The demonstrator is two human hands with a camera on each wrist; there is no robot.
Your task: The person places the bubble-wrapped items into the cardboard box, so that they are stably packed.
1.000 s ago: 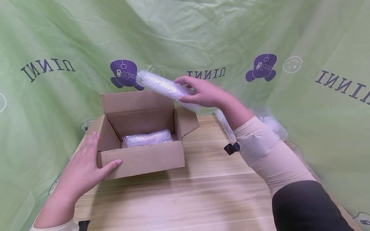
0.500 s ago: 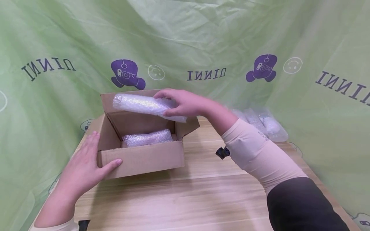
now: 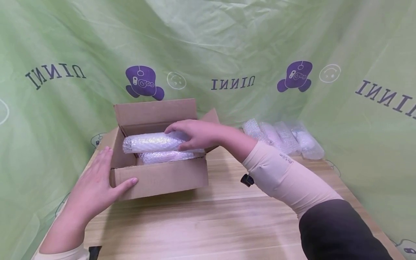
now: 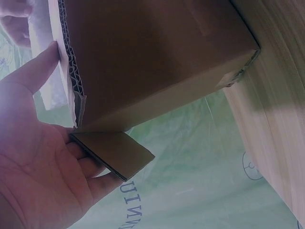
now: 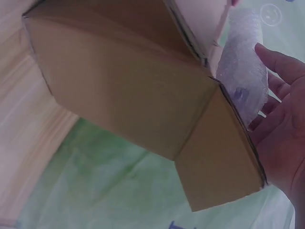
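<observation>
An uncovered cardboard box (image 3: 162, 180) stands at the left of the table, its flaps spread. My left hand (image 3: 94, 186) holds its near left corner, thumb on the front and fingers along the left flap (image 4: 116, 155). In my right hand (image 3: 203, 135) is a bubble-wrapped roll (image 3: 146, 143), held near its right end at the level of the box's opening. Below it, a second bubble-wrapped package (image 3: 162, 156) lies inside the box, partly covered from view. The right wrist view shows the thumb and fingers around the held roll (image 5: 243, 71), beside the right flap (image 5: 219, 157).
Several bubble-wrapped packages (image 3: 286, 139) lie in a row at the table's back right. The wooden table (image 3: 201, 220) extends in front of the box and to its right. A green printed curtain (image 3: 227, 47) hangs behind and at both sides.
My right hand has brought the bubble-wrapped roll left and down, from above the box's back right to its opening. The roll has turned nearly level. My left hand stays on the box.
</observation>
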